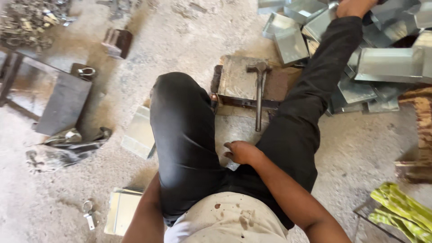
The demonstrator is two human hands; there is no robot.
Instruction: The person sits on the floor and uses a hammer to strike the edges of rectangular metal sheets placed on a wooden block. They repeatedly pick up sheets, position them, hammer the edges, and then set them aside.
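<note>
Seated on the floor, the right hand closes on a small metal piece between the legs; the left hand is hidden behind the thigh, state unknowable. The hammer lies untouched on the block, likely needed next

Dusty concrete floor, dark metal table at left; daylight

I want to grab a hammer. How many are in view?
1: the hammer lies on the metal block between the legs, ahead of the right hand. Others may be hidden.
</note>
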